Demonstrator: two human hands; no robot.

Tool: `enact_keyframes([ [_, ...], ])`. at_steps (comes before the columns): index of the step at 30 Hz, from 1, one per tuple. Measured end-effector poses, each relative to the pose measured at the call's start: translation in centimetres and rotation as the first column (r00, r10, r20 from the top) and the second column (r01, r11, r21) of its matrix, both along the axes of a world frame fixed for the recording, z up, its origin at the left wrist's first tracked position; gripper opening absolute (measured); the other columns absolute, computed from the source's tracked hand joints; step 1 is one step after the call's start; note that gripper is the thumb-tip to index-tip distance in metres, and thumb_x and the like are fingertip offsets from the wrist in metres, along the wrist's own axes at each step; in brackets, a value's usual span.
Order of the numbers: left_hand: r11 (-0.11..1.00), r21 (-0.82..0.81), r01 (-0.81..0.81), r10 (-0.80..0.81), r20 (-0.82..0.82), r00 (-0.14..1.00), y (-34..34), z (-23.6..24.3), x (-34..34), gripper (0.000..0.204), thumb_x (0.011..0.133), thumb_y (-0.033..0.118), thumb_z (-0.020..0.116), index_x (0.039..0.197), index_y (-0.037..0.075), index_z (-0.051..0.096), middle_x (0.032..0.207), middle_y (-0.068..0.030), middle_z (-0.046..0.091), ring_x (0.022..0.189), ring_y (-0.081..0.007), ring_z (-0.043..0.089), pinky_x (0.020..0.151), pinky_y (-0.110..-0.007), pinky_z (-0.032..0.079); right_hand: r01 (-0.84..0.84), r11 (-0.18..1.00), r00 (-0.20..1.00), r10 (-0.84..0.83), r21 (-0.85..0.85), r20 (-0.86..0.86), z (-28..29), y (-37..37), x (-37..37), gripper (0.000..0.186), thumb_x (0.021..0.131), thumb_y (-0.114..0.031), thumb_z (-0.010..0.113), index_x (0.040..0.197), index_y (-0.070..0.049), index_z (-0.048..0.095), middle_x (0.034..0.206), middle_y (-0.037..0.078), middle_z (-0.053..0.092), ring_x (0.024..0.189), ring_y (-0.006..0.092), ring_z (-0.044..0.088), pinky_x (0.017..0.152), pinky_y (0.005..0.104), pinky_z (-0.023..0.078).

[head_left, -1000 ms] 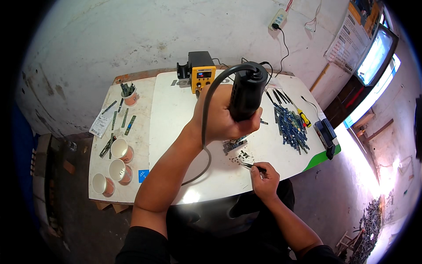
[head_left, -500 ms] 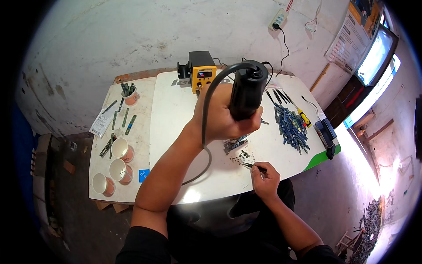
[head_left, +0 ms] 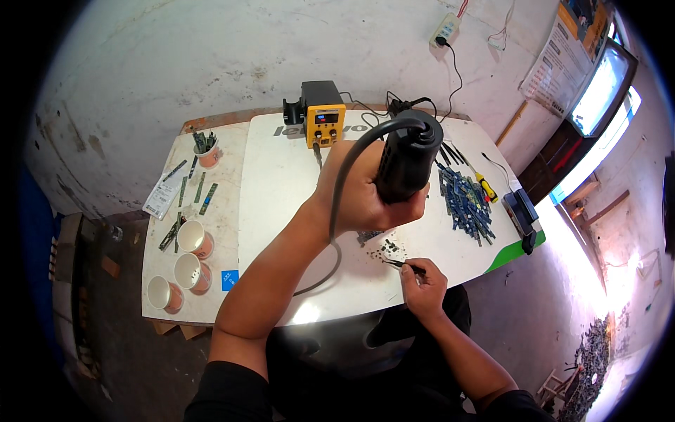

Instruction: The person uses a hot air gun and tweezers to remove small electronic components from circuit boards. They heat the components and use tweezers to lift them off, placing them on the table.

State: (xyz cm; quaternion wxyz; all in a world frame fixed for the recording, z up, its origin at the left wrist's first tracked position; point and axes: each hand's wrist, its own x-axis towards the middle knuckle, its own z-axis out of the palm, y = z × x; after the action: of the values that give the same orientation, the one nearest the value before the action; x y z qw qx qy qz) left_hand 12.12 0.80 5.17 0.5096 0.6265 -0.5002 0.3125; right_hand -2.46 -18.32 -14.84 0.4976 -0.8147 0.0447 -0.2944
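Note:
My left hand (head_left: 355,197) grips a black hot air gun handle (head_left: 408,158), its hose looping down beside my wrist; its nozzle is hidden behind my fingers. Below them, a circuit board strip (head_left: 367,238) is mostly covered. Small dark components (head_left: 390,246) lie scattered on the white worktop (head_left: 281,176). My right hand (head_left: 422,288) is closed around black tweezers (head_left: 397,263), their tips among those components. A heap of circuit board strips (head_left: 465,205) lies to the right.
A yellow-and-black soldering station (head_left: 325,119) stands at the back. Paper cups (head_left: 194,239) and loose strips stand or lie left, near a blue square (head_left: 229,280). Pen-like tools, a yellow-handled screwdriver (head_left: 486,186) and a dark device (head_left: 520,214) are on the right; a power strip (head_left: 445,29) hangs on the wall.
My left hand with the hot air gun has moved slightly right and down, covering more of the strip beneath. My right hand and tweezers are almost unchanged.

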Motion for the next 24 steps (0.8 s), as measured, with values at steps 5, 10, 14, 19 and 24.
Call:
enact_keyframes([
  [5,1.0,0.026,-0.014,0.014,0.002,1.0,0.18,-0.18,0.27,0.023,0.071,0.023,0.083,0.08,0.009,0.068,0.065,-0.0061,0.065,0.053,-0.0232,0.063,0.053,-0.033,0.05,0.001,1.0,1.0,-0.001,0.0,-0.004,0.17,0.09,-0.03,0.01,0.09,-0.001,0.073,0.1,0.002,0.072,0.095,0.012,0.073,0.087,0.0172,0.072,0.081,0.0299,0.059],
  [10,1.0,0.012,0.01,-0.01,0.019,1.0,0.09,-0.16,0.45,0.023,0.07,0.023,0.083,0.079,0.009,0.067,0.064,-0.006,0.064,0.053,-0.0237,0.063,0.053,-0.033,0.05,0.002,0.999,1.0,-0.002,-0.032,-0.005,0.39,0.03,-0.13,0.01,0.091,-0.001,0.072,0.1,0.002,0.072,0.096,0.012,0.073,0.088,0.0178,0.072,0.082,0.0302,0.059],
  [14,1.0,-0.002,0.01,-0.01,0.024,1.0,0.08,-0.17,0.42,0.024,0.07,0.023,0.084,0.078,0.009,0.067,0.064,-0.0062,0.064,0.053,-0.0241,0.063,0.053,-0.034,0.05,-0.003,1.0,1.0,0.003,-0.008,-0.01,0.09,-0.01,-0.05,0.01,0.091,-0.002,0.072,0.1,0.002,0.072,0.095,0.011,0.073,0.088,0.0177,0.072,0.082,0.0302,0.059],
  [19,1.0,0.015,0.0,-0.001,0.018,1.0,0.23,-0.07,0.43,0.024,0.07,0.024,0.084,0.078,0.009,0.067,0.064,-0.0063,0.065,0.053,-0.0245,0.063,0.053,-0.034,0.05,-0.002,1.0,1.0,0.002,0.002,-0.003,-0.01,-0.03,-0.08,0.01,0.091,-0.002,0.072,0.1,0.002,0.072,0.095,0.011,0.073,0.088,0.0172,0.072,0.081,0.03,0.059],
  [24,1.0,0.017,0.0,0.0,0.02,1.0,0.21,-0.1,0.5,0.024,0.07,0.024,0.084,0.079,0.009,0.068,0.064,-0.0064,0.065,0.053,-0.0249,0.063,0.053,-0.034,0.05,0.004,1.0,1.0,-0.004,-0.006,-0.003,0.03,-0.04,-0.03,0.009,0.091,-0.002,0.073,0.1,0.002,0.072,0.094,0.011,0.073,0.086,0.0171,0.072,0.081,0.0299,0.058],
])
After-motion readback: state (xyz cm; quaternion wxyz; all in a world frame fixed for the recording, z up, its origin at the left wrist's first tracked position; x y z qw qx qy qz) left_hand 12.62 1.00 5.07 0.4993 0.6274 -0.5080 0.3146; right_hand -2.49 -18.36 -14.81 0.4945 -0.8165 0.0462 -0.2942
